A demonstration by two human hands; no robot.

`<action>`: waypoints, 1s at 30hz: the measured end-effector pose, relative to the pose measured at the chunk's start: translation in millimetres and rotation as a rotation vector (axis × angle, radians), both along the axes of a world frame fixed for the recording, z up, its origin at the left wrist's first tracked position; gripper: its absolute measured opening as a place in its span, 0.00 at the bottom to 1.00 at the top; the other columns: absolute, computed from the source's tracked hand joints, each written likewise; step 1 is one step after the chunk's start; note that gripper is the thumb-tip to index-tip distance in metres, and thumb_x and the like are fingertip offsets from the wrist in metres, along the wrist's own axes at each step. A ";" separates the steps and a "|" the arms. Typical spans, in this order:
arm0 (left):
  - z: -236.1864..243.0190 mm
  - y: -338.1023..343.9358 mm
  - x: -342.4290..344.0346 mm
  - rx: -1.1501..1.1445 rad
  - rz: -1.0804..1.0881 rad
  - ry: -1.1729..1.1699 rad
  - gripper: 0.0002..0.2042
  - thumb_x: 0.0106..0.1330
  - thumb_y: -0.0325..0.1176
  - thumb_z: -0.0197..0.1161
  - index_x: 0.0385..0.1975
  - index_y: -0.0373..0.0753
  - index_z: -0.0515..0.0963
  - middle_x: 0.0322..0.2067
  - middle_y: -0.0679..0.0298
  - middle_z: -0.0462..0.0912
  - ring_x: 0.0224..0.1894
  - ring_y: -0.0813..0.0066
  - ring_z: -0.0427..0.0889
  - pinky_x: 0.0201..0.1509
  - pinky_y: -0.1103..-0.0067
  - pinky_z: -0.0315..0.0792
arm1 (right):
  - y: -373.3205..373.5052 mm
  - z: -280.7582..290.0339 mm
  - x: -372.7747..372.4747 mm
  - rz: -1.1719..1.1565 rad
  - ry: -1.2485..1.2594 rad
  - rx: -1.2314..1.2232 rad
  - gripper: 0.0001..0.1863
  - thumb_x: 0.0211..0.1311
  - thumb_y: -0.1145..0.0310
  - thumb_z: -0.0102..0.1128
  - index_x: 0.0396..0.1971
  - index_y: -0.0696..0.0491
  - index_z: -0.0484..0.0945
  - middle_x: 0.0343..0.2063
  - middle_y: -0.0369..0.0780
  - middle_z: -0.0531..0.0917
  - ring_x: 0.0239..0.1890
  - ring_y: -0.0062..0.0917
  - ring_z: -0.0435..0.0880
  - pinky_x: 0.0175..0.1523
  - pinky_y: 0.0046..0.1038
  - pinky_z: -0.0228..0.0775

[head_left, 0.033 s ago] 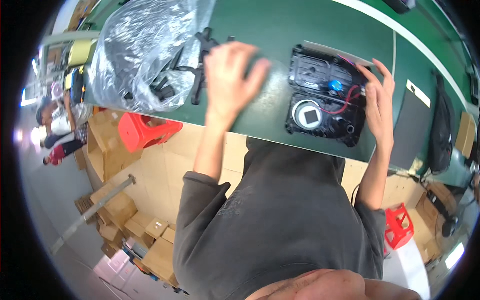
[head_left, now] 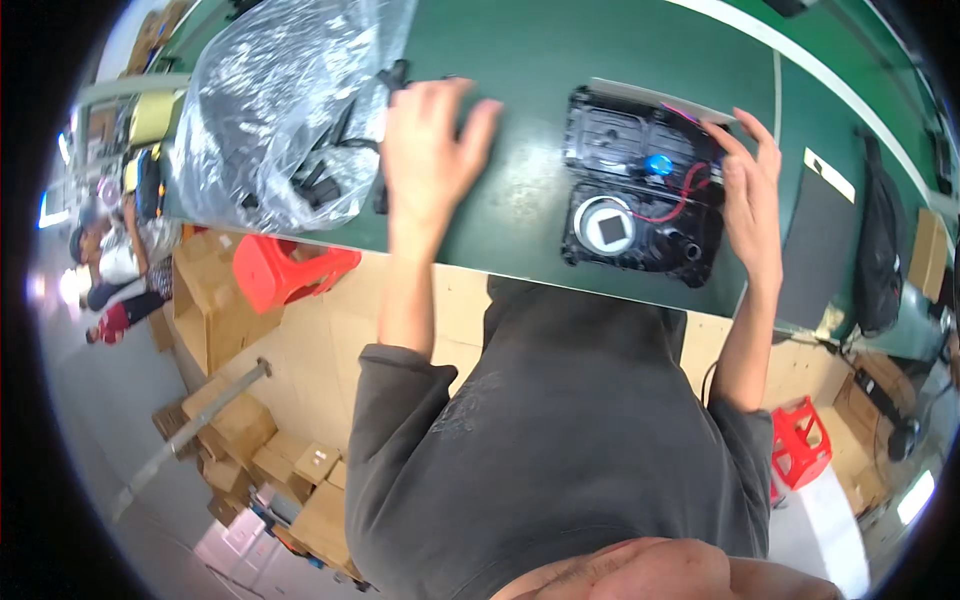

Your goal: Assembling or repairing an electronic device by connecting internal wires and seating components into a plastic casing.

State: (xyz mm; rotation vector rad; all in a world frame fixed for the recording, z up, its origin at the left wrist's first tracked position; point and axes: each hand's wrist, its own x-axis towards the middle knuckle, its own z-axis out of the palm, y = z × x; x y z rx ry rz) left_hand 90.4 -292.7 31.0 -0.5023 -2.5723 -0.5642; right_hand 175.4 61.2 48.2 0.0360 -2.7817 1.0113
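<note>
A black plastic housing [head_left: 650,263] lies opened out on the green bench, showing its inside. In it are a round speaker [head_left: 606,228] with a white rim, a blue round component [head_left: 658,165] and red wires [head_left: 683,206]. My right hand [head_left: 750,200] is at its far right corner, thumb and index finger around the edge. My left hand [head_left: 430,150], slightly blurred, is over black plastic parts [head_left: 394,75] beside a clear plastic bag [head_left: 270,110]. Its thumb is spread from the fingers, and nothing shows in it. Its fingertips partly hide those parts.
More black parts [head_left: 318,188] sit inside the bag. Right of the housing lie a dark flat sheet [head_left: 818,240] and a black pouch [head_left: 880,250]. Red stools [head_left: 285,270] and cardboard boxes [head_left: 225,290] stand below the bench. Other people are at the far left.
My left hand has moved a little left, closer to the bag and over the black parts. My right hand stays at the housing's corner. The whole view has shifted slightly.
</note>
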 end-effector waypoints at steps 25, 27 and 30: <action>49.4 156.5 23.1 0.651 -0.698 -0.401 0.08 0.65 0.18 0.71 0.43 0.34 0.89 0.41 0.58 0.89 0.36 0.71 0.91 0.41 0.78 0.83 | 30.4 28.3 9.5 -0.093 -0.268 -1.036 0.13 0.76 0.76 0.62 0.56 0.60 0.83 0.35 0.37 0.88 0.32 0.15 0.84 0.36 0.19 0.76; 45.2 158.6 15.9 0.512 -0.709 -0.250 0.08 0.62 0.22 0.73 0.41 0.36 0.88 0.41 0.60 0.88 0.34 0.67 0.90 0.38 0.76 0.82 | 45.8 19.5 -3.5 -0.033 -0.232 -1.004 0.13 0.76 0.76 0.61 0.56 0.60 0.83 0.35 0.38 0.89 0.31 0.15 0.84 0.36 0.18 0.76; 43.5 162.7 8.6 0.162 -0.641 -0.055 0.07 0.60 0.24 0.75 0.38 0.36 0.86 0.38 0.61 0.87 0.35 0.61 0.88 0.40 0.71 0.83 | 61.4 10.8 -24.7 0.019 -0.278 -0.849 0.14 0.75 0.74 0.62 0.57 0.59 0.84 0.31 0.38 0.89 0.30 0.14 0.83 0.35 0.18 0.75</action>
